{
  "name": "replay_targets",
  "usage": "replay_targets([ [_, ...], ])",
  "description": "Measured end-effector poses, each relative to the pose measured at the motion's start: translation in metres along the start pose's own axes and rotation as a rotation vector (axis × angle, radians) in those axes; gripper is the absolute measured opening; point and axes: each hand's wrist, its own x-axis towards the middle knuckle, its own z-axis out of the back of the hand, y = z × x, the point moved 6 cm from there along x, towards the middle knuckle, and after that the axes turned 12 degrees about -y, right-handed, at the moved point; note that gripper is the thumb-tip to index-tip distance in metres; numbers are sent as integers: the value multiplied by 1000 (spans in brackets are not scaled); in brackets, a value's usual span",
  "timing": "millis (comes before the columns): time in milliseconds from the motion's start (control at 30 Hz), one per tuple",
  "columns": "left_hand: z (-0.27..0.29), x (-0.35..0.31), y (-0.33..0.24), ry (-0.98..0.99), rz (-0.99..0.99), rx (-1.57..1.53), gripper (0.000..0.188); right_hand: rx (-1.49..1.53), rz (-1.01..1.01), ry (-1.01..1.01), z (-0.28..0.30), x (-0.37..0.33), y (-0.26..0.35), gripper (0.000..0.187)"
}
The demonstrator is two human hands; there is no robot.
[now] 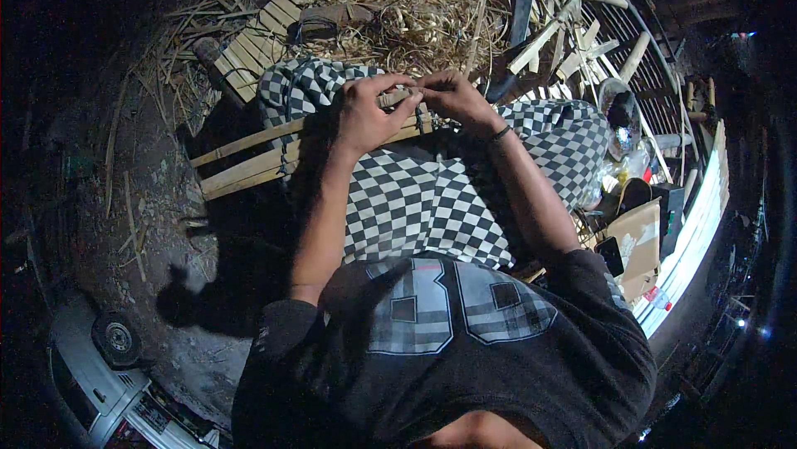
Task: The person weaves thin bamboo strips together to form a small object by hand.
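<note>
Split bamboo slats [249,168] lie across my lap, reaching out past my left leg. Dark ties [285,154] wrap them near the left end, and another dark tie [420,121] shows below my fingers. My left hand [369,115] curves its thumb and fingers around a short pale piece of bamboo [393,99] just above the slats. Fingertips of my right hand [458,100] are pinched together and meet the left fingertips. What the right fingers grip, perhaps something thin, is too small to make out.
Bamboo shavings [423,26] heap up ahead of my knees, beside a slatted bamboo platform [270,21]. Cut bamboo pieces [573,42] pile at the far right. A cardboard box [638,254] and phone [609,256] sit by my right elbow. A vehicle [100,374] stands lower left.
</note>
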Motion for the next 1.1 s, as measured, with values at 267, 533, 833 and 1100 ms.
replay_targets([
  [267,3,1,5,-72,-18,-20,19,-318,341,117,6,-30,48,21],
  [533,-9,4,16,79,118,-97,20,-378,375,68,13,-35,55,31],
  [833,-14,5,19,28,202,-232,23,-624,607,4,12,-42,62,27],
  [1100,-15,2,14,-60,179,-120,28,-817,468,12,13,-49,58,23],
])
